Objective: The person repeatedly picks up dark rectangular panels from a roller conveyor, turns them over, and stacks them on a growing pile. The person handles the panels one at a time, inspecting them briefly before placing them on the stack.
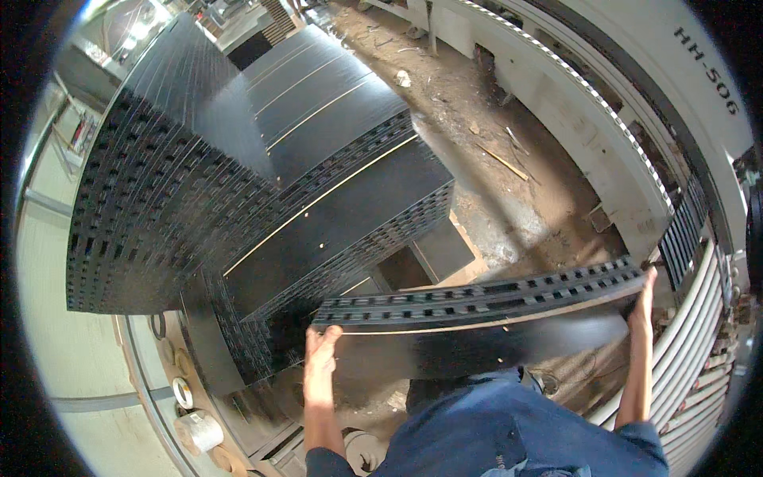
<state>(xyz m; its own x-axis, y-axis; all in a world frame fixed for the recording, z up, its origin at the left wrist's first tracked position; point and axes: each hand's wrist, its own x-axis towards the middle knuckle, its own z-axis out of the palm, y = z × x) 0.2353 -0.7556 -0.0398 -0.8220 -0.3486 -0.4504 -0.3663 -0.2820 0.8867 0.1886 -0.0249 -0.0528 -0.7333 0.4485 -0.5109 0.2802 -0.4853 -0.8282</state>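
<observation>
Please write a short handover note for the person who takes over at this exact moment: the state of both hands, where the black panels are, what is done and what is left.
Left hand: flat against the left end of a bundle of black panels, gripping it.
Right hand: gripping the right end of that bundle.
The bundle is held level in front of the body, off the stacks.
Done: tall stacks of black panels stand ahead and to the left.
Left: the held bundle is not yet set down; the white roller conveyor runs along the right.

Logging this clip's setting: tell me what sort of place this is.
Probably a workshop or factory floor: tall stacks of black panels, a large white machine with rollers, and a dusty floor strewn with scraps.
</observation>
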